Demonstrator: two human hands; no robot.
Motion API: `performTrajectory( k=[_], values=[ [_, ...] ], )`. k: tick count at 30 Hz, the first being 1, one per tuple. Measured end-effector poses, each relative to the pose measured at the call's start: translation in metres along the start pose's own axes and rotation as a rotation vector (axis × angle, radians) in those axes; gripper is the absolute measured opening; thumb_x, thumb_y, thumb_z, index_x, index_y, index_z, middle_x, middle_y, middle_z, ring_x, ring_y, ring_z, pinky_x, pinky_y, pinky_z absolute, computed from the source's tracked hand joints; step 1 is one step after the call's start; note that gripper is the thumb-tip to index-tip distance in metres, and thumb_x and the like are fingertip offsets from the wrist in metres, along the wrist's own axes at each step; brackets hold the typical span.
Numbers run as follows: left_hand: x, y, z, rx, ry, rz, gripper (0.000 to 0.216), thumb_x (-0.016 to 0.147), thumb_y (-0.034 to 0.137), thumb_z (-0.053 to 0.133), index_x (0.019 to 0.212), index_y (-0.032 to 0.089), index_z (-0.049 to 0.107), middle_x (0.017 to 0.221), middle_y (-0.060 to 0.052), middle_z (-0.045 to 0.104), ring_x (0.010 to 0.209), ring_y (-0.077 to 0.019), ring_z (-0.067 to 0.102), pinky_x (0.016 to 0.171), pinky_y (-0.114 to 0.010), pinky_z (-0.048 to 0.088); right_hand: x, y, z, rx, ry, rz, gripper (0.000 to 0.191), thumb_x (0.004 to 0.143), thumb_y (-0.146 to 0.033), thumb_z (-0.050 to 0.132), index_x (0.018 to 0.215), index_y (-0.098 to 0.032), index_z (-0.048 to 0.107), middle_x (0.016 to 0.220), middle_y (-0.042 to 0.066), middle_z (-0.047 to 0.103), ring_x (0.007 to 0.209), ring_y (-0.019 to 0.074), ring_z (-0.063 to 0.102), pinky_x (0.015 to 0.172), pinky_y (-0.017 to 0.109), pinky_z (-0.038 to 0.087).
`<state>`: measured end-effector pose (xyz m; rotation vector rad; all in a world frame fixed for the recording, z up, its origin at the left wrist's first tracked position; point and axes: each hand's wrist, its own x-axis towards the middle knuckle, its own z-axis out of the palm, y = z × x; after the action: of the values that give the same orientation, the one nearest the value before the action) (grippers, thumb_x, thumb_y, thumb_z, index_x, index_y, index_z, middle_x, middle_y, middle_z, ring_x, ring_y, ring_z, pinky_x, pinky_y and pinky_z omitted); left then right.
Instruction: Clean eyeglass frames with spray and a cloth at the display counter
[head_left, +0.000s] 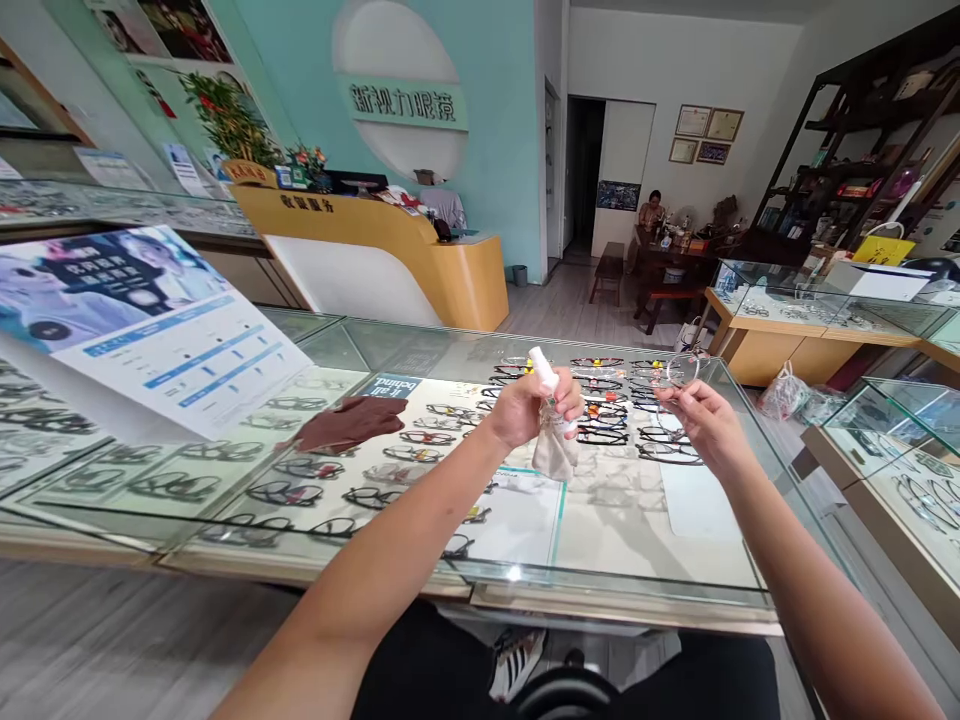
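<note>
My left hand [519, 410] is wrapped round a small spray bottle [543, 370] with a white cap, tilted slightly to the left. A pale cloth [556, 455] hangs below the same fingers. To the right, my right hand [709, 425] pinches a pair of thin-framed eyeglasses [684, 370] by one part, with a round lens raised above the fingers. Both hands are over a glass display counter [622, 565], inside which rows of eyeglass frames [600, 410] lie. A crumpled brown cloth [352, 422] rests on the glass to the left.
A folded display card [172, 330] stands on the counter's left side. Beyond the counter is a wooden reception desk [469, 275]. Further glass cases [892, 480] stand at the right, with plastic bags [787, 395] on the floor. Another person [651, 213] sits at a table at the back.
</note>
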<state>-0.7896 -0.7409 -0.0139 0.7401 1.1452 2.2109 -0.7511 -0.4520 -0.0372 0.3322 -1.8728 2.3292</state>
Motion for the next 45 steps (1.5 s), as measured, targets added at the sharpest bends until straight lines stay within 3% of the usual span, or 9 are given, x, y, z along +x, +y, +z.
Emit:
performTrajectory(
  k=[5,8,13,17,24,28,34,41,45],
  values=[
    [0.0,-0.002,0.002,0.068,-0.059,0.0,0.085,0.068,0.104,0.062,0.051,0.021,0.047,0.049,0.002,0.035,0.052,-0.0159,0.045,0.043,-0.03,0.052,0.001,0.004,0.036,-0.124,0.029,-0.035,0.059,0.07,-0.074,0.093,0.083,-0.026,0.062,0.096,0.004,0.081,0.105,0.0243,0.072,0.11,0.045,0.051],
    [0.001,-0.003,0.003,0.119,-0.075,-0.004,0.092,0.072,0.112,0.037,0.047,0.024,0.04,0.044,0.002,0.03,0.045,-0.0154,0.041,0.04,-0.031,0.047,0.004,0.006,0.062,-0.159,-0.026,-0.071,0.059,0.074,-0.076,0.089,0.087,-0.025,0.062,0.097,0.005,0.081,0.106,0.0249,0.072,0.102,0.042,0.052],
    [-0.001,-0.003,0.004,0.142,-0.195,-0.048,0.095,0.063,0.118,0.023,0.039,0.027,0.031,0.035,0.002,0.021,0.034,-0.0137,0.03,0.032,-0.032,0.037,0.0,0.016,0.078,-0.126,-0.065,-0.125,0.058,0.08,-0.077,0.084,0.088,-0.026,0.058,0.1,0.006,0.081,0.098,0.0231,0.073,0.094,0.039,0.054],
    [-0.002,-0.006,0.006,0.244,-0.18,-0.055,0.094,0.062,0.118,0.012,0.038,0.029,0.03,0.034,0.001,0.022,0.031,-0.0145,0.029,0.031,-0.033,0.034,-0.009,0.02,0.069,-0.137,-0.045,-0.124,0.054,0.084,-0.074,0.083,0.088,-0.026,0.058,0.099,0.006,0.081,0.105,0.0247,0.073,0.098,0.04,0.053],
    [-0.004,-0.015,0.005,1.012,0.257,0.142,0.09,0.077,0.105,0.042,0.047,0.02,0.049,0.046,-0.002,0.047,0.046,-0.0124,0.041,0.051,-0.029,0.029,-0.022,0.015,0.073,-0.124,-0.19,-0.069,0.049,0.09,-0.071,0.079,0.092,-0.026,0.059,0.098,0.005,0.081,0.1,0.0232,0.073,0.095,0.04,0.053],
    [-0.007,-0.016,0.007,1.167,0.24,0.131,0.083,0.086,0.095,0.037,0.049,0.021,0.044,0.048,0.0,0.044,0.051,-0.0119,0.038,0.057,-0.03,0.027,-0.027,0.015,0.077,-0.115,-0.277,-0.031,0.047,0.093,-0.069,0.077,0.092,-0.026,0.059,0.096,0.006,0.08,0.099,0.0234,0.073,0.083,0.036,0.052],
    [-0.006,-0.017,0.011,1.084,0.237,0.083,0.081,0.084,0.095,0.036,0.051,0.022,0.046,0.05,-0.001,0.048,0.05,-0.0131,0.042,0.056,-0.03,0.029,-0.028,0.015,0.077,-0.109,-0.331,-0.013,0.049,0.091,-0.071,0.078,0.091,-0.025,0.059,0.095,0.006,0.079,0.097,0.0235,0.072,0.09,0.039,0.052],
    [-0.005,-0.019,0.01,1.152,0.133,0.067,0.081,0.086,0.094,0.035,0.052,0.021,0.047,0.051,-0.001,0.049,0.052,-0.0139,0.041,0.058,-0.03,0.027,-0.02,0.014,0.075,0.063,-0.187,0.024,0.053,0.082,-0.072,0.085,0.089,-0.026,0.057,0.1,0.005,0.08,0.104,0.0248,0.073,0.109,0.046,0.052],
    [-0.005,-0.025,0.014,1.278,0.081,-0.003,0.072,0.088,0.084,0.046,0.053,0.022,0.046,0.049,0.002,0.035,0.051,-0.0131,0.031,0.056,-0.031,0.02,-0.019,0.01,0.076,0.098,-0.162,0.035,0.055,0.079,-0.07,0.089,0.087,-0.027,0.056,0.099,0.005,0.08,0.107,0.0266,0.074,0.11,0.048,0.054]
  ],
)
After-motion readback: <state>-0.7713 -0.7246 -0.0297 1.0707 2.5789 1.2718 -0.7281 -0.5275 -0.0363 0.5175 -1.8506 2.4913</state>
